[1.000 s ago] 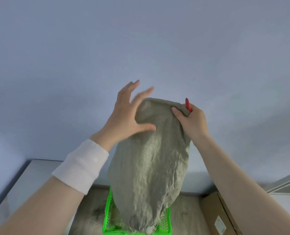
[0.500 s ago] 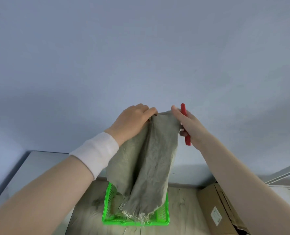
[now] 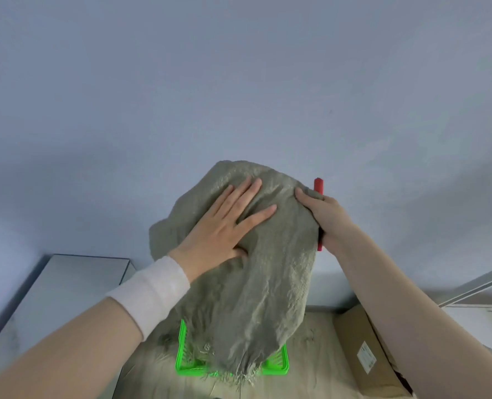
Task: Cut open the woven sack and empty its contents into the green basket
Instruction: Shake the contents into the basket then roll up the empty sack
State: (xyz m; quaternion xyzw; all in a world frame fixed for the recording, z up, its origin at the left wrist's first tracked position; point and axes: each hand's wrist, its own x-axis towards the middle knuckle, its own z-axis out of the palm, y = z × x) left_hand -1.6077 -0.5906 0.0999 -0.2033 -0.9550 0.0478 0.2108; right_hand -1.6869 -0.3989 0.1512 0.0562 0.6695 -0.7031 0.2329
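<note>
While the woven sack hangs upside down in the head view, its frayed cut mouth trails straight above and into the green basket, so whatever falls should land inside; the cloth hides the inside of the basket, so I cannot tell what has dropped. High above the basket, the left hand lies flat on the sack with fingers straight and spread, apparently pressing the cloth to push out anything caught in it. A white wristband wraps that forearm. The right hand, above the basket's right side, has its fingers curled round the sack's upper corner and clamps a red cutter in the same grip, likely to keep the tool out of the way. The basket stands on a pale wooden surface; right of it lies a cardboard box, left of it a grey cabinet top, and behind it rises a plain bluish wall.
</note>
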